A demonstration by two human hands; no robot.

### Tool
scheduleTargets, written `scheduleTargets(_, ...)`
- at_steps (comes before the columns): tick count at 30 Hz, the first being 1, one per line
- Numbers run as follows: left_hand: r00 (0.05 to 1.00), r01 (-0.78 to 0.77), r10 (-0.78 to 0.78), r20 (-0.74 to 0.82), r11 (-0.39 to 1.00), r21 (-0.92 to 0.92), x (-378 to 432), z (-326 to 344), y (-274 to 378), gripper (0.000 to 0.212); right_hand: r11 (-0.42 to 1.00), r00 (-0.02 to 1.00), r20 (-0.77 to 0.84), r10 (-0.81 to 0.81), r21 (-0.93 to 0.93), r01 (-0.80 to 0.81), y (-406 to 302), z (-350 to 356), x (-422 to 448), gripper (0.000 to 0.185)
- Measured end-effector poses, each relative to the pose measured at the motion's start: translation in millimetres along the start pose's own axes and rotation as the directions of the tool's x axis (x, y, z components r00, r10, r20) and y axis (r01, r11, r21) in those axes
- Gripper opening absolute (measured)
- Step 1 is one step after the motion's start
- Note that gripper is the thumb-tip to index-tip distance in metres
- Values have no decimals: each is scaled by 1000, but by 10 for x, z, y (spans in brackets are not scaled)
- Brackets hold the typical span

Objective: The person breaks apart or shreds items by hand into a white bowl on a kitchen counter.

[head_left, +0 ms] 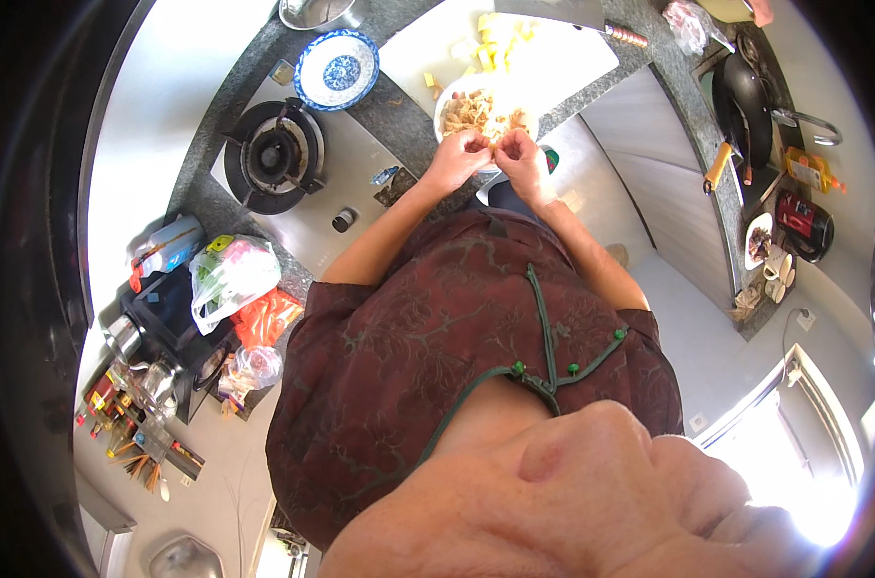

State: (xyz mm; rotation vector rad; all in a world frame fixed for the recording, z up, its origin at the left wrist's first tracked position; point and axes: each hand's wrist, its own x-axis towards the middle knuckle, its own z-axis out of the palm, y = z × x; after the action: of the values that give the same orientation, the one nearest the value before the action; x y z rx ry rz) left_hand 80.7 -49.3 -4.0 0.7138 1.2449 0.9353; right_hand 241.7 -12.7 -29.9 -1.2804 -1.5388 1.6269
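Observation:
Both hands meet over the near rim of a white bowl (444,102) filled with torn light-brown food pieces (473,113). My left hand (460,157) pinches thumb against fingers at a small bit of the food, mostly hidden by the fingertips. Close beside it, my right hand (522,160) makes the same pinch on that bit. Just beyond the bowl lies a white cutting board (423,54), partly washed out by glare, with yellow cut chunks (491,54) on it. A cleaver (553,10) with a banded handle rests along the board's far edge.
Left of the bowl are a blue-and-white plate (336,70) and a gas burner (271,157). Plastic bags (235,278) crowd the left counter. To the right, a black wok (742,108) sits by the faucet (806,123), near a yellow bottle (807,170).

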Motion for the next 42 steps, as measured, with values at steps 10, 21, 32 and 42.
scheduleTargets(10, 999, 42, -44, -6, 975, -218, -9, -186, 142, 11, 973, 989, -134, -63, -230, 31, -106, -212, 285, 12)
scheduleTargets(21, 996, 30, -24, 85, 997, -67, 142, -50, 111, 10, 998, 1000, -21, -11, -61, 10, -283, -47, 118, 14)
scheduleTargets(32, 945, -281, 327, 19, 779, 560, 189, -215, 268, 18, 835, 969, -28, -246, -514, 197, -245, -234, 173, 5)
scheduleTargets(42, 932, -243, 354, 78, 452, 858, 586, -336, 284, 18, 826, 943, -11, -333, -486, 286, -220, -217, 143, 12)
